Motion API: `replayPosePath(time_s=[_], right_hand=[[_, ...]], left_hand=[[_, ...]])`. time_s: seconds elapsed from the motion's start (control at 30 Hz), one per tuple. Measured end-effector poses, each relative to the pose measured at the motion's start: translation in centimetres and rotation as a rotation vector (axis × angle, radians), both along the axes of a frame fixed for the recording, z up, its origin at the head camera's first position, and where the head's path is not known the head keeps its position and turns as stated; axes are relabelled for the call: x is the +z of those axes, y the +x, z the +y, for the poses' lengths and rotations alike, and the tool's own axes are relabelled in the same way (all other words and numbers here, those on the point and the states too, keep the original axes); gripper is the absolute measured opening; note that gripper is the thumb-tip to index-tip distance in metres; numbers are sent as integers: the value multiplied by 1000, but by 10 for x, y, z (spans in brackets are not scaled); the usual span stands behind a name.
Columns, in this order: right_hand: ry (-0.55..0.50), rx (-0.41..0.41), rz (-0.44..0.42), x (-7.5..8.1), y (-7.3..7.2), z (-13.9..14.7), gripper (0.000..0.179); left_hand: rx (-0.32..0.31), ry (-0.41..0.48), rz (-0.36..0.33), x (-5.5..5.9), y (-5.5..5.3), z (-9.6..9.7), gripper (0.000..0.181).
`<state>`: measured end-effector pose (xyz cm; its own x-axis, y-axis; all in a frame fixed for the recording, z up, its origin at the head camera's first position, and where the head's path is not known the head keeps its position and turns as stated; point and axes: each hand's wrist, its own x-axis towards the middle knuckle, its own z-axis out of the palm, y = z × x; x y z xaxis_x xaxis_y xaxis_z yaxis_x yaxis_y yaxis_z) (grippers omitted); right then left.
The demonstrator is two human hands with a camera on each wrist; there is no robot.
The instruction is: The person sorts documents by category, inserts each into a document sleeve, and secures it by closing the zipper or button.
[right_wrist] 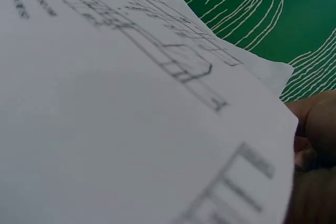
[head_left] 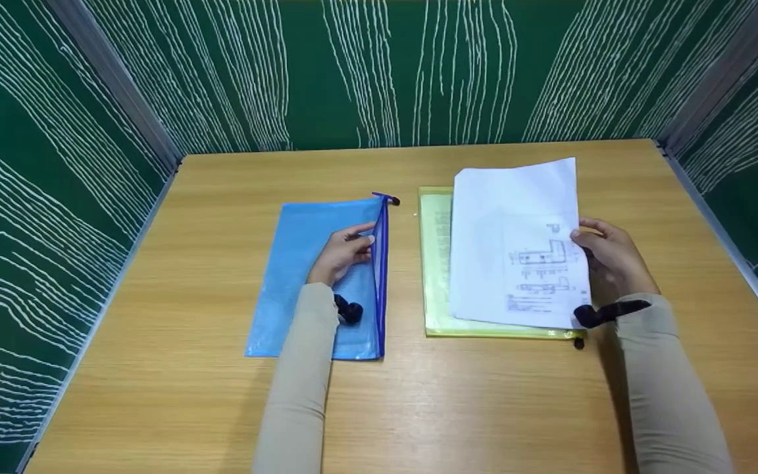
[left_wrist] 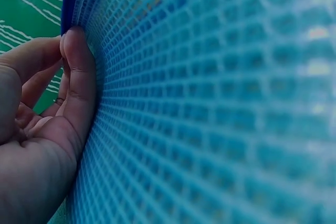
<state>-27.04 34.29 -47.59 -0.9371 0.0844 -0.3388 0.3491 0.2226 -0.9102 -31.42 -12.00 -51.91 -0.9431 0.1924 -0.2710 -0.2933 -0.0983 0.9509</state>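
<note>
A blue mesh zip pouch [head_left: 280, 276] lies on the left part of the table. My left hand [head_left: 343, 253] pinches the edge of its zip side, and the opening gapes a little there. The left wrist view shows thumb and finger of the left hand [left_wrist: 58, 93] on the dark blue rim [left_wrist: 67, 3]. On the right, my right hand [head_left: 616, 253] holds white printed paper [head_left: 510, 204] by its right edge, thumb on top. Line drawings show on that paper. It is raised over a yellow zip pouch [head_left: 437, 327], covering most of it.
The wooden table [head_left: 195, 263] is bounded at the back and sides by green panels [head_left: 405, 79] with white wavy lines. Grey metal edging [head_left: 109, 72] runs along the corners. A dark zip pull [head_left: 393, 201] sticks out at the blue pouch's top corner.
</note>
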Motion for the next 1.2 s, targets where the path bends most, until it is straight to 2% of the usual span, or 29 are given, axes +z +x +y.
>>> replayPosePath(time_s=[0.07, 0.43, 0.73, 0.9, 1.2], right_hand=[[-11, 10, 1, -1, 0, -3, 49], [-236, 12, -11, 3, -4, -27, 49], [-386, 52, 3, -1, -8, -49, 27], [-473, 42, -9, -5, -10, -59, 25], [-494, 32, -57, -9, -8, -73, 27]], left_hand=[[2, 11, -4, 0, 0, 2, 41], [45, 65, 2, -2, -3, 20, 39], [52, 88, -26, 0, -4, 23, 38], [46, 119, -34, 1, -4, 21, 38], [56, 134, -40, 0, -2, 23, 38]])
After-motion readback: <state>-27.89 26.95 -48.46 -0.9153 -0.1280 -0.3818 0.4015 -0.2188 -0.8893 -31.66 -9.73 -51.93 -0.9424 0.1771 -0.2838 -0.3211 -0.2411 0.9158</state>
